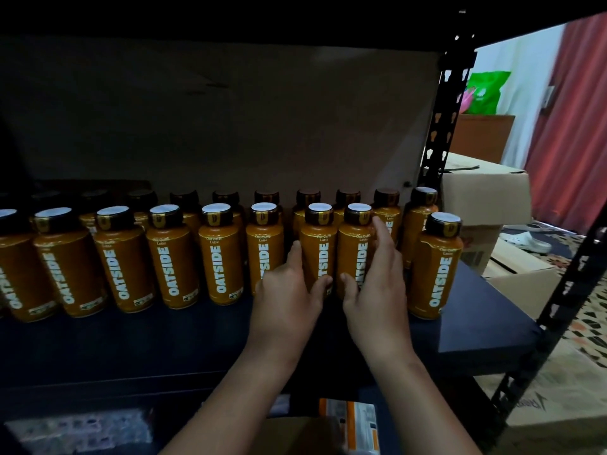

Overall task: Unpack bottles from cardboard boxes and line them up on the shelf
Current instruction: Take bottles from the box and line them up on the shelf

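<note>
Head view: the shelf point(164, 339) runs across the middle of the frame and carries two rows of orange bottles, labels facing forward.

1. Left to centre: the front row point(170, 254) stands upright and evenly spaced, probably so each label reads from the aisle. The back row point(226, 198) sits close behind it. The far-left bottle is cut off by the frame edge, and the back-row bottles at left are lost in shadow.

2. Centre: the left hand point(289, 287) wraps one bottle point(317, 247) from its left side, thumb on the front and fingers curled round the side. The right hand point(374, 284) wraps the neighbouring bottle point(356, 244) from its right side, thumb on the front, index finger extended upward. The two bottles touch. Judgement: both are being set into the front row as a pair. Their bases are hidden by the hands, so contact with the shelf cannot be confirmed.

3. Right: a single bottle point(437, 264) stands slightly forward of the row, apart from the pair. Beyond the upright point(441, 126), cardboard boxes point(486, 195) sit stacked; their contents are not visible.

4. Bottom: objects below the shelf are blurred and unidentifiable.
</note>
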Action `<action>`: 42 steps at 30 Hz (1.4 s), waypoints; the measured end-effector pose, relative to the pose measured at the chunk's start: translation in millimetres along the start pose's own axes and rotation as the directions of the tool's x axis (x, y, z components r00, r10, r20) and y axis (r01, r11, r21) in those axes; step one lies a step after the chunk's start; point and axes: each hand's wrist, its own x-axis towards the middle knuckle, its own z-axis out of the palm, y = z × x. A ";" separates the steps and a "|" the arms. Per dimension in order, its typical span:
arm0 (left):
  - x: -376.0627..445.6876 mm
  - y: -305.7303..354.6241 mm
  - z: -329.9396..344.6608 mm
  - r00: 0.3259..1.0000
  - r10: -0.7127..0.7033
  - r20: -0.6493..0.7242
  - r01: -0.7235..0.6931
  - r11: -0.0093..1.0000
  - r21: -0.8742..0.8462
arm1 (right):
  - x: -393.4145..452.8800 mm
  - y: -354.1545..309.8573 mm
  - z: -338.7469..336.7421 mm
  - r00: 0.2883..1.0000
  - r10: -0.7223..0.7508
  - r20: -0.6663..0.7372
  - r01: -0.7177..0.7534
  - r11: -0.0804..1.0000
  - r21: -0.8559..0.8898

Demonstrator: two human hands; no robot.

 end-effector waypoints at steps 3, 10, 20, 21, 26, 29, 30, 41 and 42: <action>1.9 -0.7 -1.6 1.000 -0.003 0.017 0.003 1.000 -0.004 | 3.2 0.3 2.2 0.999 0.032 0.020 -0.032 0.999 0.010; 3.6 -5.3 -1.9 1.000 -0.021 0.006 0.021 1.000 -0.007 | 7.7 2.3 2.7 0.997 0.059 0.048 -0.061 0.998 0.023; 3.0 -9.8 -2.7 0.999 -0.028 -0.022 0.028 0.999 0.022 | 8.2 4.7 1.7 0.996 0.072 0.061 -0.073 0.997 0.028; 3.2 -10.3 -2.4 0.999 -0.032 -0.021 0.032 0.999 0.021 | 8.1 5.0 2.0 0.996 0.070 0.059 -0.071 0.997 0.027; 2.0 -10.6 -3.3 1.000 -0.005 -0.023 0.005 1.000 -0.001 | 7.8 5.5 2.2 0.997 0.066 0.050 -0.067 0.998 0.021; 2.4 -11.4 -3.5 1.000 0.002 -0.023 -0.002 1.000 -0.001 | 7.4 5.4 2.6 0.997 0.066 0.051 -0.067 0.998 0.015; 2.7 -11.6 -3.3 1.000 0.002 -0.023 -0.002 1.000 -0.001 | 7.2 5.3 3.1 0.997 0.063 0.052 -0.064 0.998 0.010; 3.0 -12.8 -2.8 0.999 0.013 -0.032 -0.013 1.000 0.010 | 6.7 6.7 5.8 0.999 0.041 0.032 -0.041 0.999 -0.021; 2.9 -13.0 -2.8 0.999 0.017 -0.033 -0.016 1.000 0.011 | 6.7 7.0 5.8 0.999 0.043 0.031 -0.043 0.999 -0.020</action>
